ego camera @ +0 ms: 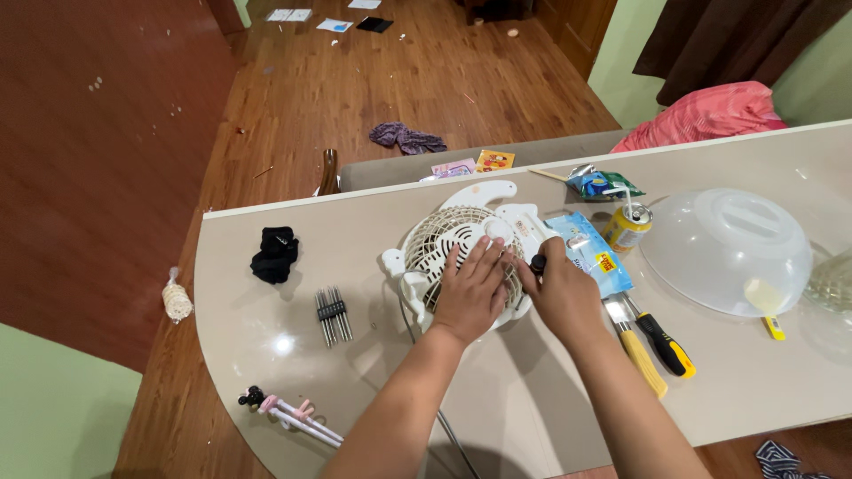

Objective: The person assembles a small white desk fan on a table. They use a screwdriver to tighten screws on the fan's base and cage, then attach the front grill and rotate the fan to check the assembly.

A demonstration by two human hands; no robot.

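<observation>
While left hand (469,288) presses flat on white fan (461,253) | right hand (559,288) grips dark-handled tool (538,263) (tip hidden) | grille still on

Both forearms bare to the elbow, no sleeves; left hand (470,288) and right hand (564,293) ungloved, ringless

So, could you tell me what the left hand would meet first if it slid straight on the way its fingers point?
The left hand lies flat on the white fan, fingers pointing away and slightly right. Sliding on, it would probably reach the fan's round centre hub first.
</observation>
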